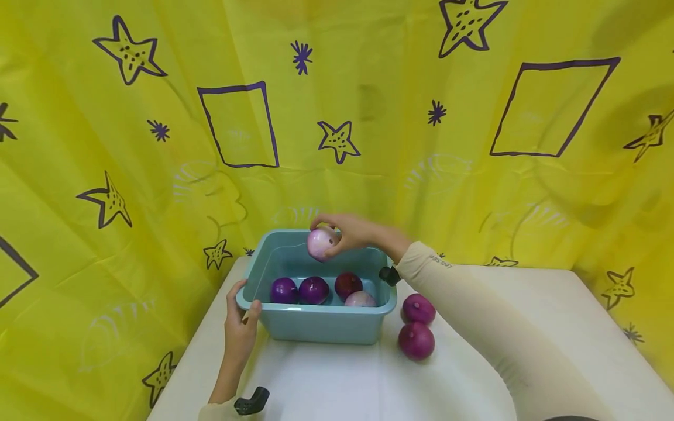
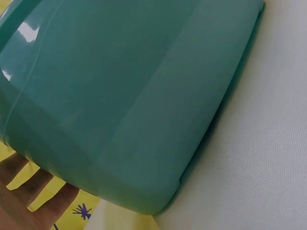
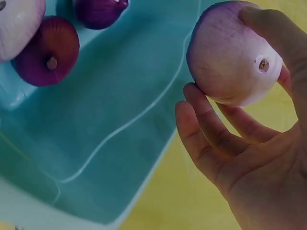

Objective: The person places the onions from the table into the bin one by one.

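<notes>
A pale pinkish-purple onion (image 1: 322, 244) is held between the thumb and fingers of my right hand (image 1: 351, 231), above the back of a teal plastic tub (image 1: 321, 324). In the right wrist view, the same pale onion (image 3: 232, 55) shows a brown root spot. My left hand (image 1: 241, 327) grips the tub's front left corner, thumb at the front rim and fingers along the left side. Inside the tub lie purple onions (image 1: 313, 290), a dark red onion (image 1: 348, 285) and another pale onion (image 1: 360, 299). The left wrist view shows mostly the tub's outer wall (image 2: 115, 96).
Two purple-red onions (image 1: 416, 341) sit on the white tabletop (image 1: 337, 380) to the right of the tub, one behind the other. A yellow curtain (image 1: 368, 88) with drawn stars and frames hangs behind the table and along its left side.
</notes>
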`<act>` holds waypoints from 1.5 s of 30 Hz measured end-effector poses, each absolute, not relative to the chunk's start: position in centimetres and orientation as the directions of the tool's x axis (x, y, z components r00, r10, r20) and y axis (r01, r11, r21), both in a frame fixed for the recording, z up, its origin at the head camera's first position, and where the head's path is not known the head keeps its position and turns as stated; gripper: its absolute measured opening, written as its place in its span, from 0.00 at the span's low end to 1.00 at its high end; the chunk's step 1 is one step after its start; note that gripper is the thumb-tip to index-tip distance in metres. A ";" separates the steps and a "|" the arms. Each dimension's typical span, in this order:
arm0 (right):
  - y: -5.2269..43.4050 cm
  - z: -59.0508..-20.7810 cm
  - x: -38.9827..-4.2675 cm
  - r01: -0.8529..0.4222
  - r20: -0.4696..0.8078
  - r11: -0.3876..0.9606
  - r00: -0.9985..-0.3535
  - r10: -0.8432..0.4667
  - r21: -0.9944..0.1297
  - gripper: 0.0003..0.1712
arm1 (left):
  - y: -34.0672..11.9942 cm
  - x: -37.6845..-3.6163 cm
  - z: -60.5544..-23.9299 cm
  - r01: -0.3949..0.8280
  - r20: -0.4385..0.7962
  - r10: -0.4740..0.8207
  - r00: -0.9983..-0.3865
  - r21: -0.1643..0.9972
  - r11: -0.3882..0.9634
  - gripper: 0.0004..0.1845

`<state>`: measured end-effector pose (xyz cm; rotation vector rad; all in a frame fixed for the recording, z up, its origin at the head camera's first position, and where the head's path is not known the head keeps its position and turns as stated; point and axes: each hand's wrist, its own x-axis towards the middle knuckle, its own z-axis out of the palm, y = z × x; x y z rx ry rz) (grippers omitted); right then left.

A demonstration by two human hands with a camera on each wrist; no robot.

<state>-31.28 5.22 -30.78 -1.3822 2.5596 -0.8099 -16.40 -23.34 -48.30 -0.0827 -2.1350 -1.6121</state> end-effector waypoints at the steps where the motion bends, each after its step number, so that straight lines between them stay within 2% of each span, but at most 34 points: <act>1: 5.1 -31.0 -31.3 -0.747 0.142 0.431 -0.565 -0.813 -0.506 0.35 | -23.3 -16.4 -48.3 0.317 0.392 -0.223 -0.892 0.897 0.309 0.31; 6: 4.6 -31.7 -31.3 -0.753 0.125 0.415 -0.543 -0.830 -0.511 0.34 | -23.3 -16.3 -48.2 0.314 0.388 -0.222 -0.895 0.898 0.307 0.32; 13: 4.2 -32.3 -31.2 -0.748 0.093 0.438 -0.548 -0.831 -0.498 0.34 | -23.3 -16.3 -48.2 0.306 0.382 -0.225 -0.897 0.901 0.308 0.32; 21: 4.3 -32.2 -30.9 -0.694 0.002 0.459 -0.553 -0.833 -0.554 0.45 | -23.4 -16.4 -48.2 0.312 0.389 -0.220 -0.894 0.896 0.316 0.32; 26: 4.4 -32.2 -30.9 -0.674 -0.003 0.449 -0.552 -0.834 -0.586 0.47 | -23.4 -16.4 -48.1 0.305 0.383 -0.225 -0.896 0.899 0.315 0.31; 38: 5.4 -31.9 -30.5 -0.681 0.064 0.418 -0.562 -0.825 -0.601 0.46 | -23.1 -16.2 -47.9 0.299 0.372 -0.219 -0.902 0.904 0.304 0.32; 45: 8.0 -31.8 -30.4 -0.677 0.154 0.416 -0.614 -0.774 -0.607 0.46 | -23.2 -16.2 -48.0 0.296 0.370 -0.225 -0.901 0.905 0.306 0.31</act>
